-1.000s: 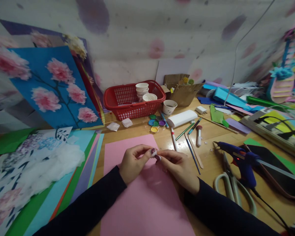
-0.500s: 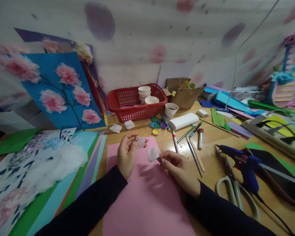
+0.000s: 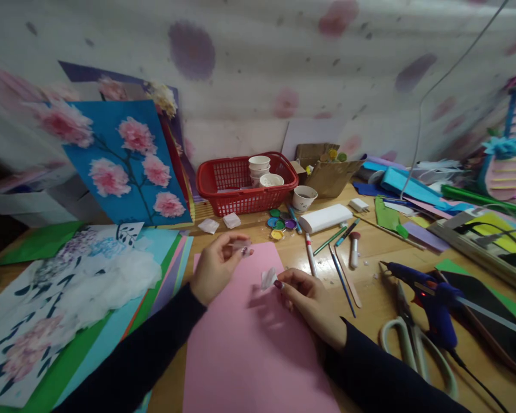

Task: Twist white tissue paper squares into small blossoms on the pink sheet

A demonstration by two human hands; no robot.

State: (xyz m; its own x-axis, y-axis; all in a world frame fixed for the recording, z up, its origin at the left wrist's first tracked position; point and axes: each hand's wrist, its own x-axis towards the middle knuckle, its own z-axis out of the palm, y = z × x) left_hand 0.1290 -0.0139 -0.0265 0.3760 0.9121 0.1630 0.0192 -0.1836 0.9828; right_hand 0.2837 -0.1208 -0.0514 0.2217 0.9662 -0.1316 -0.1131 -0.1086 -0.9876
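Left hand (image 3: pixel 217 267): forearm in from lower left, fingers bent, thumb and fingertips pinching 1 translucent white piece (image 3: pixel 241 248). Right hand (image 3: pixel 312 301): forearm in from lower right, fingers curled, thumb and index finger grasping 1 white tissue scrap (image 3: pixel 269 279). Hands well apart; both pieces above the far part of 1 pink sheet (image 3: pixel 241 344). On the worktop (image 3: pixel 370 295): 2 white tissue pads (image 3: pixel 208 226) near the sheet's far left corner; toward the back edge, 1 red basket (image 3: pixel 249 203) and 1 paper cup (image 3: pixel 304 201) just beside it; right of the sheet, 1 glue gun (image 3: pixel 441 321) near 1 pair of scissors (image 3: pixel 420 350).
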